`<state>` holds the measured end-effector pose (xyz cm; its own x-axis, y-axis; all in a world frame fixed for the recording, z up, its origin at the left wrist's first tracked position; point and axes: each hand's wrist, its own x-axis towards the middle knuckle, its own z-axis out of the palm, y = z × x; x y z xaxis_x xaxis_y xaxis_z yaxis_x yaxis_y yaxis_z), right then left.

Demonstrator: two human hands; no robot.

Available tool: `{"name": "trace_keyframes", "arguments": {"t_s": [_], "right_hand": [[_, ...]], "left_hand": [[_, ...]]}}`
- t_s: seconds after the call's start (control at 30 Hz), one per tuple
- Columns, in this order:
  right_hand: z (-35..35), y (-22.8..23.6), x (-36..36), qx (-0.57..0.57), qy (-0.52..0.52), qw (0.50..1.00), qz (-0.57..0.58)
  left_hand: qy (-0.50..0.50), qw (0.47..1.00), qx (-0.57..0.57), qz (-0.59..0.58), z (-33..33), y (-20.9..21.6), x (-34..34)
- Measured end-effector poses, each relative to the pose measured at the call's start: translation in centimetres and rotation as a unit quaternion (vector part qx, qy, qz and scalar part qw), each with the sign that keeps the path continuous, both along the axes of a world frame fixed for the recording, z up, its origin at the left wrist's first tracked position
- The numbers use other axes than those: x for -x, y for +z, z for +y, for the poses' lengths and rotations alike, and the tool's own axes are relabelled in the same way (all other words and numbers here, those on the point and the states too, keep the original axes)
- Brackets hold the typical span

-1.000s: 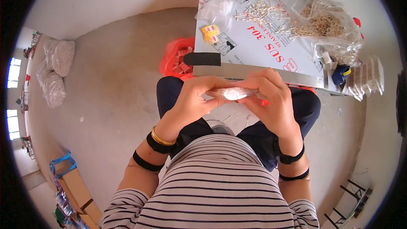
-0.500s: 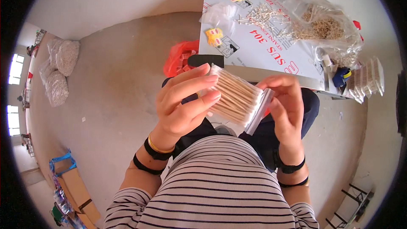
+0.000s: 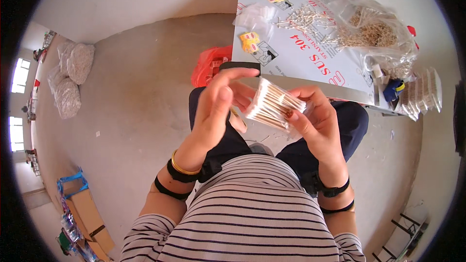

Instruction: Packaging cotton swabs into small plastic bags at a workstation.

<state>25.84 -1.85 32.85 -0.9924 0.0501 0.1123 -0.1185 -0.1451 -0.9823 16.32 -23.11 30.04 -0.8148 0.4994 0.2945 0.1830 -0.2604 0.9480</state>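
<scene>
A small clear plastic bag of cotton swabs (image 3: 274, 106) hangs tilted above my lap, its wooden sticks lying side by side with white tips at the ends. My right hand (image 3: 321, 125) pinches the bag's right end, thumb in front and fingers behind. My left hand (image 3: 213, 109) is off to the bag's left with its fingers spread, apart from or barely beside the bag's edge; some of its fingers pass behind and are partly hidden.
Ahead stands a metal-topped table (image 3: 296, 58) with loose cotton swabs (image 3: 308, 21), a large clear bag of swabs (image 3: 371, 34), yellow labels (image 3: 250, 42) and empty clear bags (image 3: 257, 17). Filled bags (image 3: 421, 92) stack at its right. A red bag (image 3: 209, 68) sits left of the table.
My left hand has let go of the swab bag and opened to its left. The right hand has shifted its hold farther onto the bag, which has turned.
</scene>
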Motion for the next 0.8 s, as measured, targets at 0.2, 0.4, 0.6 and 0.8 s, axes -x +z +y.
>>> {"name": "trace_keyframes", "arguments": {"t_s": [0.2,0.4,0.6,0.8], "right_hand": [[-0.4,-0.1,0.5,-0.120,0.026,0.992,-0.021],[-0.1,-1.7,1.1,0.041,0.006,0.999,-0.030],[-0.5,-1.5,1.5,-0.028,0.025,0.999,-0.026],[-1.0,-1.4,1.9,-0.056,-0.005,0.998,-0.002]], "left_hand": [[-0.022,0.998,0.057,-0.020,1.0,0.7,-1.1],[0.018,0.999,0.033,-0.035,0.5,0.4,-1.0],[0.036,0.998,0.025,-0.037,-0.1,-0.2,-0.9],[0.045,0.999,-0.012,-0.012,0.0,-0.2,-1.0]]}}
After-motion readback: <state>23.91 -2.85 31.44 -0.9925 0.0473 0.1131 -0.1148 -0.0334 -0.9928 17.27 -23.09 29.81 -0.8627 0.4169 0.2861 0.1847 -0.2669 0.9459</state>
